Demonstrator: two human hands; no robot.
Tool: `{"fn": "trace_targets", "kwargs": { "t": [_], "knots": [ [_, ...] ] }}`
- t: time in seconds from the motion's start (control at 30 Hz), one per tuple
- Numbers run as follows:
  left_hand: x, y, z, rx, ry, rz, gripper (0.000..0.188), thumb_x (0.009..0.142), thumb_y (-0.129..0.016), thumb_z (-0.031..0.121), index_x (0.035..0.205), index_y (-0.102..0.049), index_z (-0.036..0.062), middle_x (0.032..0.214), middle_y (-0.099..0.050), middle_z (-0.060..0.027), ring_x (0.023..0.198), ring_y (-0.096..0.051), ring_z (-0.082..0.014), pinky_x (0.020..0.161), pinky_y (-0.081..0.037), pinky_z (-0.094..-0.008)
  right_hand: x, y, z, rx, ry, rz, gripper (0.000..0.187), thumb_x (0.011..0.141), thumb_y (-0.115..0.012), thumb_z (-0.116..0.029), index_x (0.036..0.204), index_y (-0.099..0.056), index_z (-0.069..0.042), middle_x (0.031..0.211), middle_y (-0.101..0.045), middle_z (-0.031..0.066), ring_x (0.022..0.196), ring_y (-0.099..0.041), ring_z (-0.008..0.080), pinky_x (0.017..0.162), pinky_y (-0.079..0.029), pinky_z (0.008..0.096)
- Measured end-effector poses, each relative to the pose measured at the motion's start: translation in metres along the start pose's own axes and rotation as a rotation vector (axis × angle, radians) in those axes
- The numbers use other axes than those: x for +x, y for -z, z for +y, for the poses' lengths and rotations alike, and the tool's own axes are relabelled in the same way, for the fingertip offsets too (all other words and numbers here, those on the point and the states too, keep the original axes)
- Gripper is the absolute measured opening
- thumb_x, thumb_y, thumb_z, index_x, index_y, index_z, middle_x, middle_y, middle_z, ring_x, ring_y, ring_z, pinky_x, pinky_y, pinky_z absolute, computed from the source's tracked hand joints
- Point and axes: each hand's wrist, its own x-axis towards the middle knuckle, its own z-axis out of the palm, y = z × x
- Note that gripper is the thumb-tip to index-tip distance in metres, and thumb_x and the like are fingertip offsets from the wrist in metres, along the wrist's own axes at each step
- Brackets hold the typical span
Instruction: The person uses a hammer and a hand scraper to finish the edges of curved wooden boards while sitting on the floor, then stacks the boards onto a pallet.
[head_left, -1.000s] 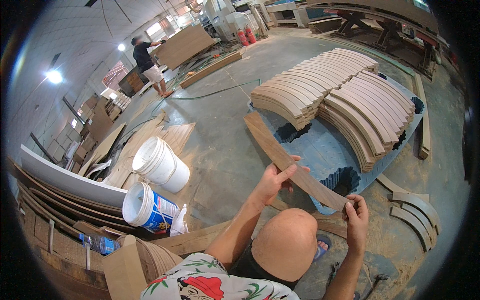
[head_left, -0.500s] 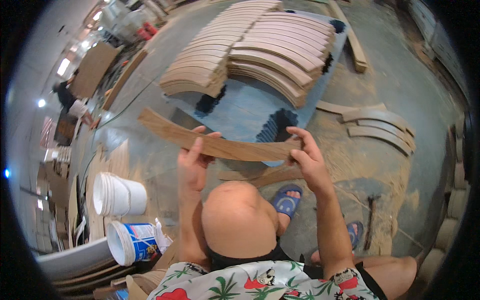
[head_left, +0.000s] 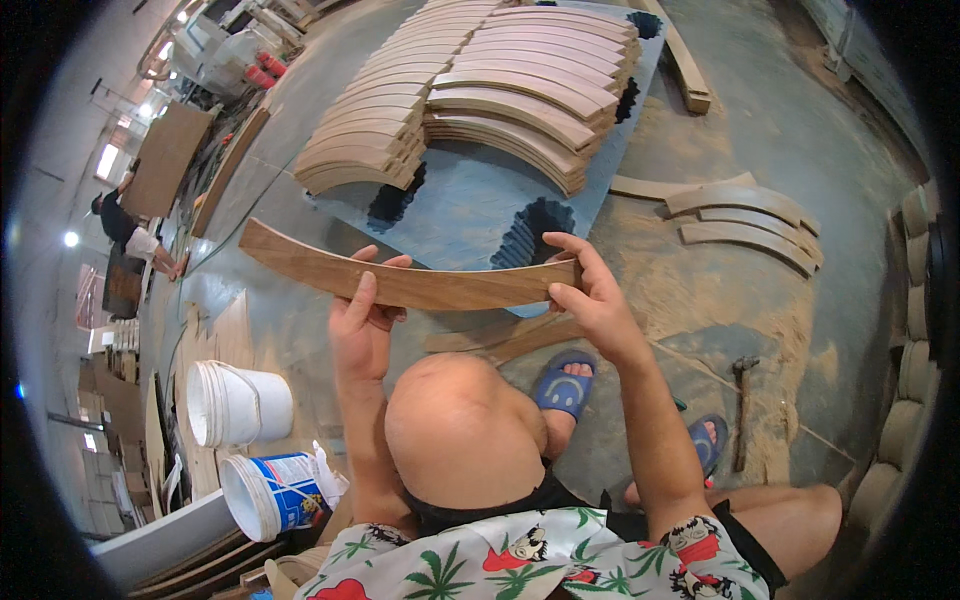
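Observation:
A curved wooden slat (head_left: 430, 288) spans both my hands above my knee, its broad grained face toward me. My left hand (head_left: 362, 312) grips it left of its middle, thumb on the near face and fingers behind. At its right end, my right hand (head_left: 592, 300) pinches it between thumb and fingers. The slat's left end sticks out free past my left hand. Just beyond it lies a blue pallet (head_left: 460, 225) with dark worn patches. Rows of stacked curved slats (head_left: 520, 95) cover the pallet's far part.
Loose curved pieces (head_left: 755, 222) lie on the dusty floor to the right, near a hammer (head_left: 742, 410). More wood (head_left: 510, 338) lies before my feet. At left stand a white bucket (head_left: 245, 403) and a blue-and-white bucket (head_left: 280, 492). Another person (head_left: 125, 220) bends by a board, far left.
The slat and both hands have shifted slightly left and up in view, still in the same grip. The whole scene has also shifted a little, as my head moved.

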Motion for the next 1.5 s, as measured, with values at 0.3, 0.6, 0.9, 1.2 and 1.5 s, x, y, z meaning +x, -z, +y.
{"fn": "trace_targets", "kwargs": {
  "t": [0.3,0.6,0.9,1.2,1.5],
  "knots": [
    [0.003,-0.020,0.000,0.150,0.054,-0.004,0.044,0.116,-0.068,0.023,0.155,-0.060,0.0043,0.138,-0.081,-0.0195,0.108,-0.076,-0.0174,0.076,-0.059,-0.0301,0.005,0.021,0.049,-0.088,-0.066,0.033,0.067,0.102,-0.085,-0.010,0.163,-0.056,-0.011,0.135,-0.060,0.0054,0.116,-0.065,0.0181,0.099,-0.058,0.0340],
    [0.006,-0.015,-0.005,0.206,0.090,-0.004,0.044,0.117,-0.067,0.027,0.155,-0.060,0.0066,0.139,-0.081,-0.0195,0.114,-0.076,-0.0194,0.075,-0.057,-0.0324,0.006,0.029,0.063,-0.410,0.018,0.008,0.060,0.088,-0.094,-0.003,0.143,-0.071,-0.010,0.136,-0.069,0.0058,0.121,-0.069,0.0228,0.102,-0.059,0.0397],
    [0.018,-0.010,-0.039,0.035,0.094,-0.022,0.049,0.120,-0.061,0.025,0.164,-0.051,0.0054,0.158,-0.068,-0.0226,0.142,-0.067,-0.0308,0.123,-0.051,-0.0480,-0.001,0.049,0.084,-0.450,-0.084,-0.068,0.055,0.096,-0.090,-0.014,0.148,-0.072,-0.011,0.131,-0.079,0.0100,0.117,-0.073,0.0254,0.102,-0.059,0.0424],
    [0.092,-0.040,-0.114,-0.024,0.178,-0.145,0.042,0.116,-0.069,0.013,0.152,-0.049,0.0054,0.135,-0.072,-0.0125,0.122,-0.076,-0.0291,0.107,-0.065,-0.0514,0.003,0.053,0.103,0.044,-0.163,-0.069,0.046,0.120,-0.063,-0.047,0.114,-0.075,-0.003,0.099,-0.075,0.0038,0.090,-0.066,0.0142,0.081,-0.054,0.0335],
    [0.255,-0.110,-0.174,0.117,0.298,0.014,0.023,0.114,-0.073,0.018,0.126,-0.068,-0.0008,0.116,-0.077,-0.0106,0.096,-0.079,-0.0240,0.087,-0.072,-0.0437,0.019,0.054,0.098,0.061,-0.159,0.033,0.043,0.121,-0.063,-0.032,0.151,-0.068,-0.002,0.109,-0.077,0.0050,0.094,-0.067,0.0122,0.087,-0.056,0.0310]
  ]
}}
